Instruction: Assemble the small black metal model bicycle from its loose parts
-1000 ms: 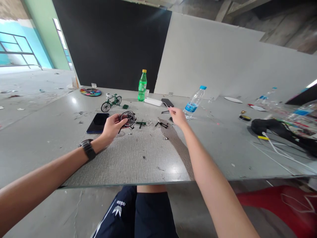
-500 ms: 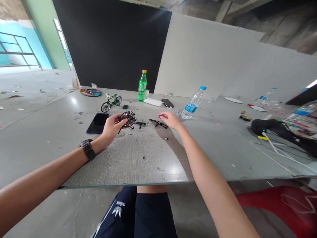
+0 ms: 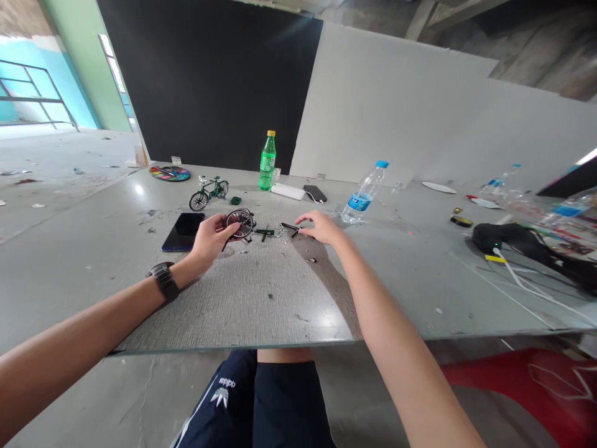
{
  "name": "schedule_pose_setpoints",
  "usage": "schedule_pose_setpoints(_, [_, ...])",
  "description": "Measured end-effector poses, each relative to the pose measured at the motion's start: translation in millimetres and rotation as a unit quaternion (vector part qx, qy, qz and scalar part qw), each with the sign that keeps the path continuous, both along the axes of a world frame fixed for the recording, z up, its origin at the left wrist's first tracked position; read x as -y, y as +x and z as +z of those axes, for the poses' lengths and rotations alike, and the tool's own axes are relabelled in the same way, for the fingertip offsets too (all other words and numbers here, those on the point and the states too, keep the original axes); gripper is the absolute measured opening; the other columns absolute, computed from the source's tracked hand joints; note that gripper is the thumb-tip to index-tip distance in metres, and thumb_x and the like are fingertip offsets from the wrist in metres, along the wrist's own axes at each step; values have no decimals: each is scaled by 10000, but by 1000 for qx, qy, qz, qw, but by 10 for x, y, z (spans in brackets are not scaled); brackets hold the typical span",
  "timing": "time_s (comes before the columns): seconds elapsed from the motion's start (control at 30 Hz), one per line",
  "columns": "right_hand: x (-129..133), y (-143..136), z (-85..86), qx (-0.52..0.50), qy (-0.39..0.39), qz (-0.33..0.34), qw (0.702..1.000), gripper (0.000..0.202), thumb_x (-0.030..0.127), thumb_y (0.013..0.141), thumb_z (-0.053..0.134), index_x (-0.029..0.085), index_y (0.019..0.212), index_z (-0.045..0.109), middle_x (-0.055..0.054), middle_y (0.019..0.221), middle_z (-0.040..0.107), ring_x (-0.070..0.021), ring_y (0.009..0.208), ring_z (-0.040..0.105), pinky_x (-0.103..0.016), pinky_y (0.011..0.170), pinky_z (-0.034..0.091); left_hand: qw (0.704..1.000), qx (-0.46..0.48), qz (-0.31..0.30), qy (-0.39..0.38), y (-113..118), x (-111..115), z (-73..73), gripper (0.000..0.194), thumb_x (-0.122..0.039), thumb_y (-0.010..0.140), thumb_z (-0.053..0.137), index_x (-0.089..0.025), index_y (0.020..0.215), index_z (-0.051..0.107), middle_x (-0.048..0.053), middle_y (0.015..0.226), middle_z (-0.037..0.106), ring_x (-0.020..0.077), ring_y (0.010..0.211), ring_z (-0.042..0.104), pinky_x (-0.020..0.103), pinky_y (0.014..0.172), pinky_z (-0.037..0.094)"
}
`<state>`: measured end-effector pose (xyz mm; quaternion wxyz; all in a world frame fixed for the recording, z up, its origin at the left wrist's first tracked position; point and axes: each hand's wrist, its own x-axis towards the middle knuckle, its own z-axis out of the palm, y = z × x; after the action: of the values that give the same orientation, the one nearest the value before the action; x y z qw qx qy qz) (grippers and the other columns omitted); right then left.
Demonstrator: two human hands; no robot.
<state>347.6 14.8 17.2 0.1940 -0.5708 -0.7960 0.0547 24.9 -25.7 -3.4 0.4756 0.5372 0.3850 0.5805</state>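
Observation:
My left hand (image 3: 211, 238) is closed on small black spoked wheels (image 3: 239, 224), thumb across the front one. My right hand (image 3: 319, 226) is over a black frame part (image 3: 290, 226) on the table, its thumb and fingers apart; its fingertips hide part of the piece, and whether they touch it I cannot tell. Between the hands lies a small green part (image 3: 265, 232). Closer to me is a tiny metal piece (image 3: 311, 260). A green model bicycle (image 3: 209, 193) stands upright behind my left hand, with a small green block (image 3: 236, 201) beside it.
A dark tablet (image 3: 183, 232) lies left of my left hand. Farther back are a paint palette (image 3: 170, 173), a green bottle (image 3: 267, 162), a white power bank (image 3: 288, 191) and a phone (image 3: 316, 193). A tilted water bottle (image 3: 364, 193) stands beyond my right hand. Tape (image 3: 461, 221) lies farther right.
My right hand has lowered slightly over the black frame part, with its thumb dropping away from the fingers. My left hand still holds the wheels in nearly the same place.

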Motion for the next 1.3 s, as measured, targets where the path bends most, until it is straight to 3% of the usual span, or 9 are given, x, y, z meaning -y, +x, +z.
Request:
schedule_pose_setpoints(0.1, [7,-44,0,43,-37,32,998,141,245,838,762,232,978,773,-82,1127,713,-243,1086,642,-371,971,474,1000,4,-4,2,-1,-10,-9,238,-309,740,779,-144,885,688,65,890,729,166,778,692,321,741,609])
schedule_pose_setpoints(0.33, [6,32,-11,87,-43,-70,993,102,263,885,692,199,920,763,-101,1013,740,-258,1011,644,-361,878,456,1000,2,1,0,5,8,5,266,-322,738,791,-132,888,682,53,853,713,163,764,686,315,717,614])
schedule_pose_setpoints(0.47, [61,67,129,48,-63,-71,994,127,296,834,732,187,898,749,-97,988,744,-231,924,653,-332,804,458,1000,0,3,1,2,4,4,249,-310,745,786,-134,888,682,47,846,713,158,758,686,314,723,614])
schedule_pose_setpoints(0.57, [143,82,295,-4,-163,6,987,270,423,771,779,190,904,745,-73,911,744,-202,817,650,-308,720,456,1000,6,1,4,0,-19,-16,239,-299,751,776,-136,899,683,52,866,721,158,760,692,319,734,617])
schedule_pose_setpoints(0.63, [192,90,373,11,-274,79,958,377,492,704,816,212,948,754,-53,916,747,-200,818,652,-303,713,454,1000,5,0,4,0,-34,-28,243,-298,753,772,-132,909,685,59,889,727,159,766,697,316,734,616])
schedule_pose_setpoints(0.73, [221,62,385,57,-372,95,922,434,500,610,858,225,931,760,-39,895,747,-198,792,645,-304,693,446,1000,-1,3,5,1,-44,-32,253,-300,748,777,-126,907,684,61,889,726,157,767,697,304,725,610])
schedule_pose_setpoints(1.0, [222,-145,321,36,-239,25,970,355,521,729,753,181,825,720,-69,872,726,-180,757,607,-305,664,415,1000,3,-2,2,2,-17,-8,248,-304,749,777,-129,894,678,63,874,721,165,771,695,329,738,615])
schedule_pose_setpoints(1.17, [282,3,404,88,-394,17,915,398,442,568,868,212,855,715,-26,802,717,-184,727,618,-291,624,412,1000,-1,3,11,-1,-37,-31,253,-307,750,776,-130,905,682,71,896,729,168,773,700,325,740,613])
schedule_pose_setpoints(1.3, [246,-9,355,76,-353,8,932,337,407,594,859,209,822,710,-33,822,723,-190,749,632,-297,649,432,1000,4,0,9,-1,-47,-45,240,-306,753,777,-137,894,680,63,870,728,166,754,700,322,722,615])
